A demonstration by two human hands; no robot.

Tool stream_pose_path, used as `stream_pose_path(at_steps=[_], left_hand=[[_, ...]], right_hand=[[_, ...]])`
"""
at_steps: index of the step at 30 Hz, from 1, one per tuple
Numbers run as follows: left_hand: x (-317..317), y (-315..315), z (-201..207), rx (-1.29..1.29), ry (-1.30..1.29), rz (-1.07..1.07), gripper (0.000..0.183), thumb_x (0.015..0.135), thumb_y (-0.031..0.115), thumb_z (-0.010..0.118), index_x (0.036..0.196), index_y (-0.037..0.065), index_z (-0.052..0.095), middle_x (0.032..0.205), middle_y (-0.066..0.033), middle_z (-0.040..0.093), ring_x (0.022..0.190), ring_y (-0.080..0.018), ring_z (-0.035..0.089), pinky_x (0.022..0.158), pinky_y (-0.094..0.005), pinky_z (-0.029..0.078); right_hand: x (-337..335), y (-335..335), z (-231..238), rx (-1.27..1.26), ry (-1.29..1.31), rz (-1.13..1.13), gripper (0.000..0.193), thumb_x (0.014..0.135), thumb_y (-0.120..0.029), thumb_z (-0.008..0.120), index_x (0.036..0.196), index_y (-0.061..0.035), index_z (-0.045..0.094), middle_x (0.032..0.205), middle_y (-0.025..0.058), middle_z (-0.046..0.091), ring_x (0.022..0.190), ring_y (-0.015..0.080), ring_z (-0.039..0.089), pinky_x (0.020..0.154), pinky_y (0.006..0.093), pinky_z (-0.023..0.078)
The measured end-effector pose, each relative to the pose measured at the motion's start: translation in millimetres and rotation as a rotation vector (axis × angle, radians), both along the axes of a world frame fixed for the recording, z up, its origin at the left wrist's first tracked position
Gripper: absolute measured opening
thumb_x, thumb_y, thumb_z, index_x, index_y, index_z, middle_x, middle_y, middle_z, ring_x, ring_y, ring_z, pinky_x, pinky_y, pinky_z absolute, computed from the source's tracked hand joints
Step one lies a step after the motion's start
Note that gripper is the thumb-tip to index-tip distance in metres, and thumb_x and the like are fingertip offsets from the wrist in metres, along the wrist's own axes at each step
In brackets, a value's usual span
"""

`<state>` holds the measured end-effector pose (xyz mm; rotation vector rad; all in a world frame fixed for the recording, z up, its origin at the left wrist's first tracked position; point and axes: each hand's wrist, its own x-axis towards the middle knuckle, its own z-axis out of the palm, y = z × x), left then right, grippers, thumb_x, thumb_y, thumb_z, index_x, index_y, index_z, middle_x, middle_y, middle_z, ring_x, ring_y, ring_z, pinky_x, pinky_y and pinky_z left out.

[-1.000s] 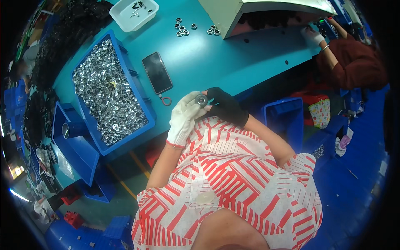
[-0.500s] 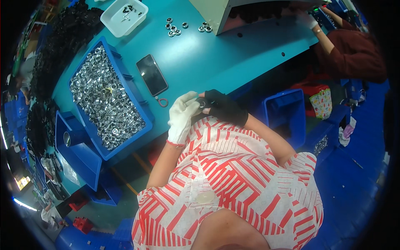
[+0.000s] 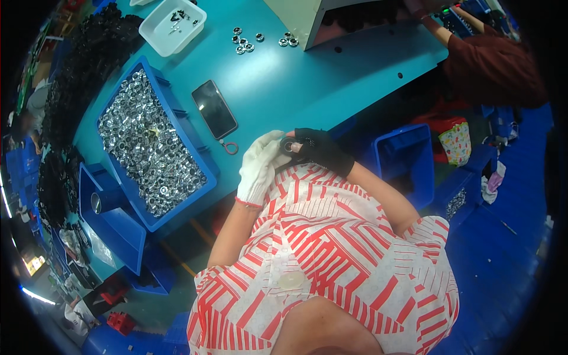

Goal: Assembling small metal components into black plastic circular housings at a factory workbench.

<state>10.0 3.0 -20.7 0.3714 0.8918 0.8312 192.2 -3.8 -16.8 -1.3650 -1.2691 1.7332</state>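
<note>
Close to my body, at the table's near edge, both hands meet around a small round dark ring-shaped part (image 3: 287, 144). My left hand (image 3: 258, 163), in a white knit glove, has its fingers closed on the left side of it. From the right, my right hand (image 3: 324, 154), in a black fingerless glove, grips the same part, with a bare thumb pressed over its face. The exact kind of the part cannot be made out. Left of my hands stands a blue bin (image 3: 184, 121) heaped with shiny silver ring-shaped parts (image 3: 151, 145).
A phone (image 3: 214, 109) with a red ring strap lies on the teal table (image 3: 266, 89). Beyond it are several round metal parts (image 3: 243, 42) and a white tray (image 3: 195, 36) with small pieces. A blue bin (image 3: 112, 213) leans at left. A co-worker's sleeve (image 3: 491, 68) shows right.
My right thumb has come over the face of the round part, which now turns more toward view. My left hand stays closed on it. The co-worker's hand has shifted farther back.
</note>
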Motion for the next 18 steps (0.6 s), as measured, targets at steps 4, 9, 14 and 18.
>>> stream_pose_path(at_steps=[4,9,14,18], left_hand=[[-1,2,-3,0.003,0.030,-0.039,0.042,0.087,0.014,0.058,0.121,-0.007,0.044,0.103,-0.0123,0.058,0.083,-0.0173,0.061,0.073,-0.0281,0.052],[-13,-2,-30,0.007,0.048,-0.013,0.048,0.086,0.017,0.061,0.122,-0.007,0.042,0.099,-0.0113,0.057,0.082,-0.0194,0.059,0.072,-0.0292,0.052],[-11,-9,-41,-0.053,0.079,-0.035,0.051,0.084,0.018,0.064,0.123,-0.006,0.042,0.099,-0.0125,0.056,0.081,-0.0202,0.060,0.070,-0.0299,0.053],[0,-5,-47,-0.078,0.143,-0.104,0.044,0.085,0.015,0.061,0.121,-0.007,0.045,0.098,-0.0134,0.057,0.079,-0.0197,0.060,0.070,-0.0296,0.053]], right_hand=[[8,-6,-6,-0.050,0.046,-0.062,0.036,0.087,-0.018,0.059,0.118,-0.0003,0.055,0.101,0.0083,0.064,0.089,0.0124,0.061,0.074,0.0267,0.051],[65,-49,-62,-0.142,0.023,-0.314,0.036,0.086,-0.015,0.060,0.119,-0.0019,0.054,0.102,0.0050,0.061,0.089,0.0112,0.058,0.077,0.0259,0.048],[109,-91,-125,-0.288,-0.115,-0.464,0.040,0.083,-0.016,0.062,0.119,-0.0011,0.054,0.102,0.0072,0.061,0.087,0.0126,0.058,0.074,0.0259,0.048],[109,-93,-178,-0.144,-0.172,-0.593,0.041,0.083,-0.015,0.062,0.121,0.0000,0.052,0.104,0.0119,0.061,0.088,0.0155,0.059,0.075,0.0272,0.048]])
